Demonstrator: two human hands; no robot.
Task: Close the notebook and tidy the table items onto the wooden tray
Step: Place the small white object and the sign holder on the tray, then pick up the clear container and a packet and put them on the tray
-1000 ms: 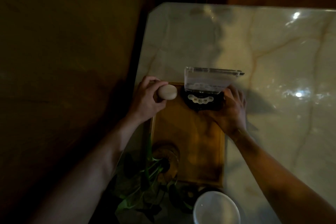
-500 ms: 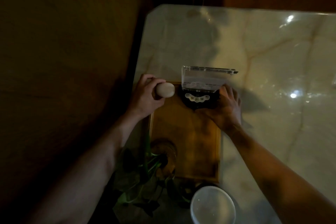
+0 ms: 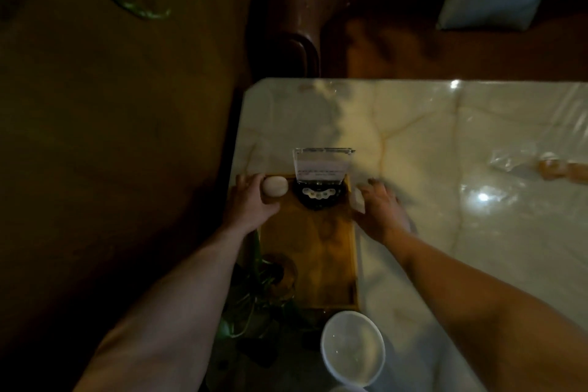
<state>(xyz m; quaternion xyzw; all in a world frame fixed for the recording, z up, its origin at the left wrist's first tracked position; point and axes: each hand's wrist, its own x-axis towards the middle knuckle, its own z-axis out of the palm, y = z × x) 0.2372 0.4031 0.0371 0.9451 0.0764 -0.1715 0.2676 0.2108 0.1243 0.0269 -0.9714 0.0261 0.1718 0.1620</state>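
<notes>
A wooden tray [image 3: 321, 264] lies at the left edge of the marble table [image 3: 445, 232]. At the tray's far end stands a small dark box with pale beads [image 3: 319, 194], its clear lid [image 3: 319, 164] upright. My left hand [image 3: 249, 204] grips a pale round stone-like object [image 3: 275, 187] over the tray's far left corner. My right hand [image 3: 383, 210] is blurred; it lies just right of the tray, apart from the box, fingers spread over the table. A pale patch shows by its thumb. No notebook is in view.
A glass vase with green leaves [image 3: 276, 277] stands at the tray's near left corner. A white round bowl [image 3: 351, 347] sits in front of the tray. A clear wrapper with something orange [image 3: 560, 169] lies far right. A dark wooden chair [image 3: 299, 51] stands beyond the table.
My right hand has let go of the box's right side and moved right, off the tray. My left hand still holds the pale object. The view has tilted up.
</notes>
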